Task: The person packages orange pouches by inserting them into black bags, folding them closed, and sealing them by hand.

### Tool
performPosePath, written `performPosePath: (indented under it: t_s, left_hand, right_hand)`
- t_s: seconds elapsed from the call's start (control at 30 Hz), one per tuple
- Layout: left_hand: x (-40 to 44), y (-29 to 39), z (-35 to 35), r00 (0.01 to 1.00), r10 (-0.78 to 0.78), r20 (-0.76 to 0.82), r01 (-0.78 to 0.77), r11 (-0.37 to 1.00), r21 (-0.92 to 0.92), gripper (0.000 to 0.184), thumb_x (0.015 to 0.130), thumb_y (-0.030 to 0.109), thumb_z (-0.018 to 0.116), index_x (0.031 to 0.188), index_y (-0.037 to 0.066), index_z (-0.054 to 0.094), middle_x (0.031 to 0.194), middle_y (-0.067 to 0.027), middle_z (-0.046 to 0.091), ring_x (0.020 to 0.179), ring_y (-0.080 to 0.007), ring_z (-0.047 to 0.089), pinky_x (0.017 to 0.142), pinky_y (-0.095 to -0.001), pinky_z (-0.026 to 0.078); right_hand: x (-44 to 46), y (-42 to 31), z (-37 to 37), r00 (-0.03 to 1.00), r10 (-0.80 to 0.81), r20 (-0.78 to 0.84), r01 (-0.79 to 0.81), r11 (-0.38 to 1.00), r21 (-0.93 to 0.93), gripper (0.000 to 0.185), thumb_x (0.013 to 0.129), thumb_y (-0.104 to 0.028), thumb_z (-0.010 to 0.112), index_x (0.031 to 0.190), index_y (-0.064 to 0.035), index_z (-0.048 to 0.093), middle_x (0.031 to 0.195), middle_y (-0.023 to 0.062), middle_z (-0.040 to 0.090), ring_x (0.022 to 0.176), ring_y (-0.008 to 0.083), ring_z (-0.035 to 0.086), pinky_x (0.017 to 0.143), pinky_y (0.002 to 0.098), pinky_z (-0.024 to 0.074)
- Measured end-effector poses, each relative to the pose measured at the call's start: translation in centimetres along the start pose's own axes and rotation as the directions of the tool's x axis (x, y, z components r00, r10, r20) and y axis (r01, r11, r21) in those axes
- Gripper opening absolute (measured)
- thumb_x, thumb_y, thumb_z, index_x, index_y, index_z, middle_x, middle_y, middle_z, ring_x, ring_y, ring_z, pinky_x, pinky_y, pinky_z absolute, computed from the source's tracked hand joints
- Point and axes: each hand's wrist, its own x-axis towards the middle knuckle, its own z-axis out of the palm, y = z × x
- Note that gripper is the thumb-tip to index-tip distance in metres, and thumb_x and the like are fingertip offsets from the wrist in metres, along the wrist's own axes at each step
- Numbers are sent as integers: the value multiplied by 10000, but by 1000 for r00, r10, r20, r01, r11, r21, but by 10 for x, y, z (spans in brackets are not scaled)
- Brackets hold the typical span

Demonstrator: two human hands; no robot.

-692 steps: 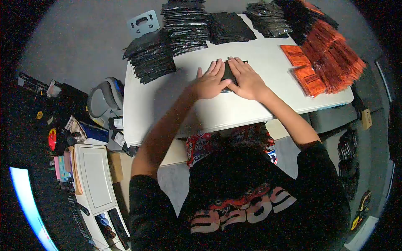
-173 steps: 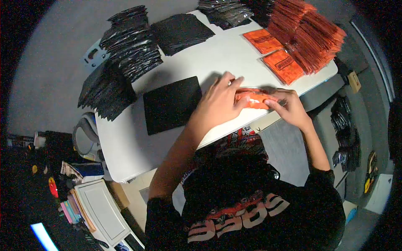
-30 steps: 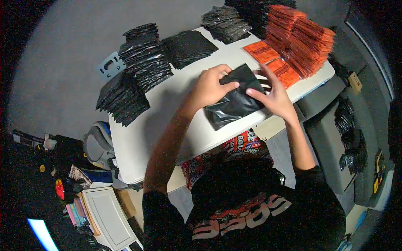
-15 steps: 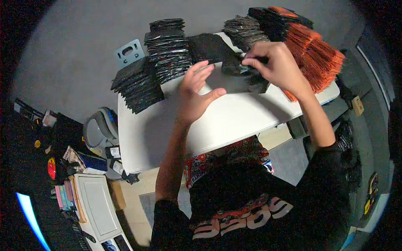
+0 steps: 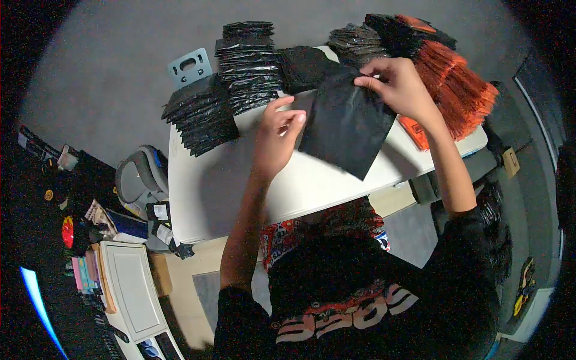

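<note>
A black plastic bag (image 5: 348,123) hangs over the white table, its lower corner pointing toward me. My right hand (image 5: 397,89) pinches its upper edge between thumb and fingers. Just left of the bag, my left hand (image 5: 276,139) is raised with its fingers bent and apart, holding nothing; it does not appear to touch the bag. Behind the bag lies a pile of flat black bags (image 5: 300,66). Beyond my left hand stands a tall stack of shiny black packets (image 5: 246,72).
On the white table (image 5: 240,192) are another black stack (image 5: 201,117) at left and orange bundles (image 5: 453,90) at right. Grey-black packets (image 5: 357,42) lie at the back. A blue-grey plate with cut-outs (image 5: 188,67) is at the far left edge. A grey chair (image 5: 133,183) stands left.
The black bag, blurred and bunched near my right hand before, now hangs spread out below it. My left hand's fingers have curled inward, with the thumb nearer the fingers.
</note>
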Motion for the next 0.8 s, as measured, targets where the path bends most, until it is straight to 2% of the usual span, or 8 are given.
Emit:
performPosePath:
  t_s: [0.07, 0.13, 0.2, 0.27, 0.33, 0.37, 0.47, 0.8]
  left_hand:
    - [-6, 15, 2, 997, -62, -38, 65, 996, 60, 405, 1065, 148, 588, 1439, 58, 465, 1306, -164, 691, 1210, -230, 655, 1018, -353, 502]
    - [-8, 9, 5, 987, 127, -94, -92, 945, 315, 376, 1067, 159, 588, 1412, 35, 510, 1230, -132, 731, 1158, -224, 683, 983, -339, 521]
    - [-7, 3, 27, 992, 45, -121, -27, 988, 151, 337, 1061, 154, 578, 1383, 55, 576, 1263, -125, 720, 1180, -231, 676, 983, -368, 528]
    - [-6, -2, 54, 975, 175, -140, -146, 970, 194, 363, 1053, 202, 578, 1389, 62, 591, 1282, -173, 707, 1190, -304, 680, 1009, -405, 519]
    - [-9, 15, 74, 997, 29, 67, -48, 955, 293, 416, 1045, 253, 575, 1406, 46, 569, 1288, -232, 685, 1203, -396, 660, 1028, -441, 512]
    - [-7, 25, 81, 976, -111, 186, 50, 952, 303, 454, 1036, 285, 580, 1406, 22, 556, 1272, -273, 674, 1194, -441, 649, 1023, -446, 518]
    - [-7, -28, 111, 961, 87, 261, -201, 870, 450, 535, 1055, 358, 532, 1444, -8, 519, 1462, -313, 531, 1426, -469, 446, 1190, -491, 365]
    - [0, -38, 106, 929, -72, 363, -144, 834, 533, 757, 1030, 466, 530, 1556, -49, 355, 1647, -285, 300, 1545, -446, 252, 1273, -484, 220]
  right_hand:
    - [-4, 30, 16, 995, 79, 67, -61, 968, -242, 219, 877, -199, 788, 1020, -33, 780, 918, 180, 757, 807, 339, 738, 780, 435, 589]
    - [-25, 43, 46, 1000, 1, -4, -3, 864, -503, 234, 897, -168, 742, 1082, -24, 761, 977, 199, 748, 906, 373, 730, 812, 465, 588]
    - [-49, 22, 75, 998, -57, 40, 67, 934, -350, 290, 904, -158, 708, 1149, -4, 729, 1050, 204, 736, 975, 380, 716, 837, 483, 581]
    - [-72, -9, 107, 964, 196, 181, -170, 974, -151, 393, 905, -186, 675, 1234, 30, 679, 1200, 256, 695, 1126, 426, 668, 979, 515, 536]
    - [-109, 10, 156, 990, 47, 133, 13, 908, -418, 585, 934, -287, 617, 1413, 41, 542, 1427, 313, 550, 1310, 497, 544, 1128, 615, 398]
    - [-119, 17, 174, 973, 167, 156, -91, 909, -406, 764, 947, -390, 571, 1543, 43, 368, 1575, 329, 372, 1468, 527, 343, 1195, 679, 248]
    - [-123, 6, 168, 972, 185, 143, -122, 923, -365, 854, 942, -449, 561, 1596, 19, 273, 1613, 303, 316, 1524, 499, 248, 1199, 680, 233]
    - [-122, 11, 182, 936, 301, 181, -187, 863, -469, 911, 936, -537, 528, 1648, -67, 207, 1696, 225, 217, 1548, 497, 187, 1234, 653, 160]
